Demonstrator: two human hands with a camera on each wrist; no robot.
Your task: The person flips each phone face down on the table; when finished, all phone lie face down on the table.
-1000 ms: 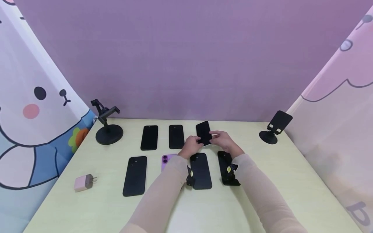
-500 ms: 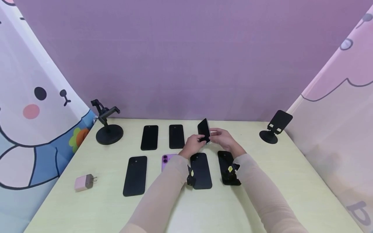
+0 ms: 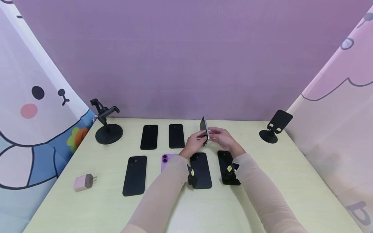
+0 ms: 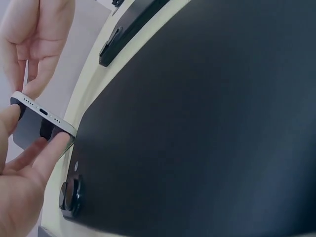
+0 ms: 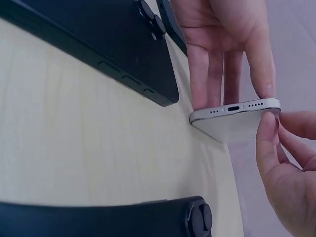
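Observation:
A smartphone (image 3: 203,124) with a dark screen and silvery edge is tipped up between both hands at the back middle of the table. Its screen faces left, toward my left hand (image 3: 193,144), which grips it at the lower end. From the other side, my right hand (image 3: 222,137) pinches it near the bottom corner. The charging port end of the smartphone (image 4: 43,111) points toward me in the left wrist view. In the right wrist view, the pale back of the smartphone (image 5: 229,127) shows, with the right thumb (image 5: 266,136) at its corner.
Under the forearms lie a dark phone (image 3: 203,174), another black phone (image 3: 223,160) and a partly covered purple phone (image 3: 167,158). Farther left are more dark phones (image 3: 135,176). A black stand (image 3: 109,134) and a charger plug (image 3: 83,182) are left; a phone holder (image 3: 279,122) is right.
The smartphone has turned from nearly facing up to standing almost edge-on, its screen swinging toward the left. Both hands have shifted slightly with it; the other things stay put.

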